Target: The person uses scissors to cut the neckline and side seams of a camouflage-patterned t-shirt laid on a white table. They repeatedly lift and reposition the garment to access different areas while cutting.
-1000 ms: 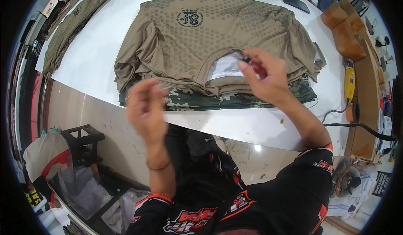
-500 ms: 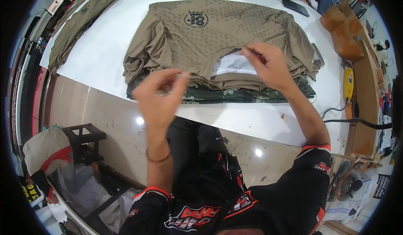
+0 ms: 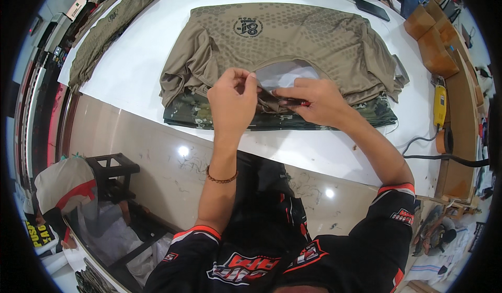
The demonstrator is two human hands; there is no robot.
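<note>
The brown shirt (image 3: 308, 42) is judged light, soft — best taken at its six-o'clock neckline (image 3: 286, 58), pinched by the left hand (image 3: 234, 97); a red tool (image 3: 300, 103) is gripped by the right hand (image 3: 320, 100).

Dark ring-shaped lettering (image 3: 248, 27) is showing on the tan shirt (image 3: 303, 36) beyond the left hand (image 3: 233, 100), red-and-white lettering (image 3: 244, 268) is crossing the black jersey (image 3: 342, 256) nearer the body, and yellow lettering (image 3: 41, 235) is standing far to that hand's lower left.
</note>
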